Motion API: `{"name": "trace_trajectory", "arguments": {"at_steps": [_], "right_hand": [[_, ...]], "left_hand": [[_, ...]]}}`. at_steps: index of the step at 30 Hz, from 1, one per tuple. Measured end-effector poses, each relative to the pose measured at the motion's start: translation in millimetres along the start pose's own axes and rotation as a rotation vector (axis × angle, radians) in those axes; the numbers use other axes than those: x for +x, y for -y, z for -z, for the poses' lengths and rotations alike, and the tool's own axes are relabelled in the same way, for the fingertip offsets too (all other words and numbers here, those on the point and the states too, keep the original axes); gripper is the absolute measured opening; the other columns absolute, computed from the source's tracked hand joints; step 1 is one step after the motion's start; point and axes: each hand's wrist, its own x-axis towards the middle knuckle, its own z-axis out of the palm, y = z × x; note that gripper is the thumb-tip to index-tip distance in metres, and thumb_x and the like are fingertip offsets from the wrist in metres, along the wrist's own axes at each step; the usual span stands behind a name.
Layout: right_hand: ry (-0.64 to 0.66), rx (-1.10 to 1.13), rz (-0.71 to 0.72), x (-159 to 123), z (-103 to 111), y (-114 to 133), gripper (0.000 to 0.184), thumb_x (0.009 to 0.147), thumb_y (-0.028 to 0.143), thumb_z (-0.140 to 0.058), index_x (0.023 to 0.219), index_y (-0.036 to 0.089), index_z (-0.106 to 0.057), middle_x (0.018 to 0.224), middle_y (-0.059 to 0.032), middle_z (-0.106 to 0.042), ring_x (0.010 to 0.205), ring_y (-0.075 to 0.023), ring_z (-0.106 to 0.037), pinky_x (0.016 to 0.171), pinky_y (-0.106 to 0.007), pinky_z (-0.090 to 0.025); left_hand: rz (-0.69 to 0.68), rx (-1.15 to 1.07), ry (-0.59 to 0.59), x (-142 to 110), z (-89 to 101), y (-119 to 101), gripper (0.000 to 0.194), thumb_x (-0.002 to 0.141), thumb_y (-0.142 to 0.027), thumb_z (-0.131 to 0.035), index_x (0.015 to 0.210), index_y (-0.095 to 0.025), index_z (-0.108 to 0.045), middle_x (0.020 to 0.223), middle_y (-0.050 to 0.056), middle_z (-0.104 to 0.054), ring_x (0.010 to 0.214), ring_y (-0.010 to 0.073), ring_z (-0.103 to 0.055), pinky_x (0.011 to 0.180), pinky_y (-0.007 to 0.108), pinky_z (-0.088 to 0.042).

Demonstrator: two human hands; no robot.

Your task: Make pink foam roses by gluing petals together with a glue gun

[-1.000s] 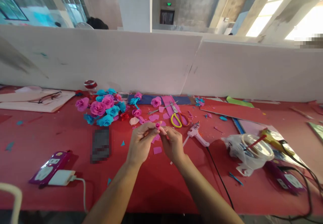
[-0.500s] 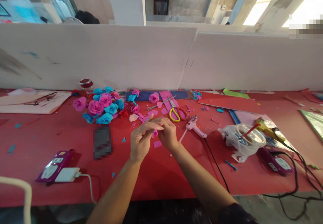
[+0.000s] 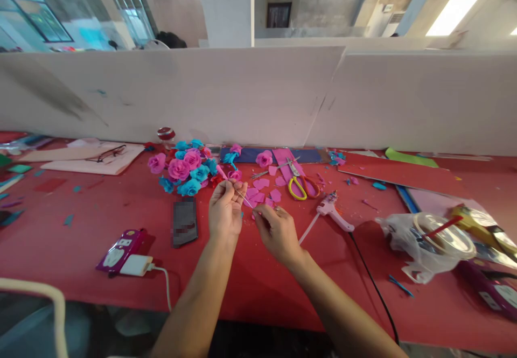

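Between my two hands runs a thin pale wire stem (image 3: 246,201), slanting down to the right. My left hand (image 3: 225,210) is closed round its upper part, and a small pink paper piece (image 3: 221,172), perhaps a bud, pokes out beyond the fingers. My right hand (image 3: 278,231) pinches the lower end of the wire between thumb and fingertips. Loose pink paper petals (image 3: 261,183) lie on the table just past my hands. A bunch of pink and blue paper roses (image 3: 179,169) stands behind my left hand.
Yellow-and-red-handled scissors (image 3: 298,188) lie beyond my right hand, near a pink glue gun (image 3: 335,213) with a black cord. A phone (image 3: 184,222) and a purple power strip (image 3: 120,251) are on the left. A plastic bag with a tub (image 3: 438,237) stands right.
My hands have moved apart, the right one down and to the right, exposing the wire between them. The pink bud seen between the hands no longer shows there. The view has swung left.
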Motion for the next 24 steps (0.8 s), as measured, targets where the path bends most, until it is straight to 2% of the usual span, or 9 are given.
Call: {"name": "trace_trajectory", "arguments": {"at_steps": [5, 8, 12, 14, 17, 19, 21, 24], "right_hand": [[0.096, 0.265, -0.275, -17.0, -6.3, 8.0, 0.02, 0.092, 0.028, -0.043, 0.096, 0.017, -0.059, 0.065, 0.0007, -0.058, 0.055, -0.0105, -0.048, 0.055, -0.02, -0.035], [0.161, 0.359, -0.359, -28.3, -9.1, 12.3, 0.023, 0.093, 0.032, -0.04, 0.096, 0.017, -0.058, 0.061, 0.0033, -0.053, 0.049, -0.0087, -0.042, 0.05, -0.019, -0.032], [0.14, 0.295, -0.389, -39.9, -13.0, 12.9, 0.023, 0.092, 0.03, -0.039, 0.099, 0.017, -0.057, 0.06, 0.0029, -0.053, 0.047, -0.009, -0.04, 0.049, -0.019, -0.03], [0.129, 0.256, -0.414, -43.8, -15.3, 10.0, 0.021, 0.091, 0.028, -0.041, 0.099, 0.018, -0.057, 0.057, 0.0031, -0.052, 0.045, -0.0094, -0.041, 0.048, -0.019, -0.029], [0.116, 0.227, -0.46, -49.5, -18.8, 5.6, 0.02, 0.089, 0.029, -0.042, 0.097, 0.019, -0.057, 0.053, 0.0039, -0.05, 0.043, -0.0106, -0.041, 0.046, -0.02, -0.027], [0.122, 0.229, -0.489, -54.6, -19.9, 4.3, 0.019, 0.09, 0.03, -0.042, 0.096, 0.02, -0.057, 0.051, 0.0048, -0.048, 0.041, -0.0111, -0.041, 0.045, -0.021, -0.027], [0.157, 0.266, -0.502, -59.5, -18.5, 3.7, 0.018, 0.09, 0.032, -0.044, 0.094, 0.02, -0.057, 0.052, 0.0047, -0.05, 0.043, -0.0113, -0.044, 0.047, -0.021, -0.03], [0.131, 0.396, -0.501, -59.1, -9.4, 1.5, 0.018, 0.088, 0.036, -0.05, 0.088, 0.02, -0.058, 0.065, 0.0006, -0.059, 0.057, -0.0127, -0.054, 0.058, -0.022, -0.039]], "left_hand": [[-0.004, 0.018, -0.051, -0.6, 1.6, 4.7, 0.014, 0.069, -0.009, -0.068, 0.065, -0.016, -0.057, 0.062, -0.004, -0.064, 0.064, 0.0078, -0.064, 0.085, 0.03, -0.049], [-0.013, 0.048, -0.065, 2.7, 4.0, 8.4, 0.014, 0.069, -0.008, -0.067, 0.064, -0.016, -0.057, 0.059, -0.004, -0.062, 0.062, 0.0075, -0.063, 0.082, 0.029, -0.05], [0.181, 0.079, -0.068, 3.9, 6.7, 12.0, 0.016, 0.073, -0.005, -0.062, 0.062, -0.014, -0.056, 0.058, -0.003, -0.062, 0.06, 0.0081, -0.063, 0.077, 0.027, -0.051], [0.289, 0.092, -0.062, 0.8, 7.9, 12.7, 0.011, 0.078, -0.008, -0.059, 0.069, -0.013, -0.06, 0.061, 0.0, -0.065, 0.061, 0.01, -0.065, 0.076, 0.028, -0.051], [0.355, 0.134, -0.022, -8.8, 11.6, 14.4, 0.007, 0.083, -0.016, -0.058, 0.08, -0.011, -0.063, 0.07, 0.006, -0.069, 0.067, 0.0139, -0.066, 0.076, 0.031, -0.052], [0.362, 0.168, 0.03, -17.1, 16.1, 15.8, 0.006, 0.081, -0.017, -0.061, 0.08, -0.012, -0.062, 0.071, 0.006, -0.068, 0.069, 0.0139, -0.066, 0.072, 0.029, -0.051], [0.364, 0.197, 0.103, -25.5, 21.6, 15.9, 0.005, 0.079, -0.017, -0.063, 0.077, -0.013, -0.061, 0.064, 0.0, -0.061, 0.058, 0.008, -0.058, 0.062, 0.022, -0.048], [0.395, 0.251, 0.218, -37.8, 28.5, 11.9, 0.01, 0.079, -0.02, -0.064, 0.075, -0.013, -0.06, 0.055, -0.006, -0.046, 0.042, 0.001, -0.034, 0.046, 0.014, -0.033]]}}
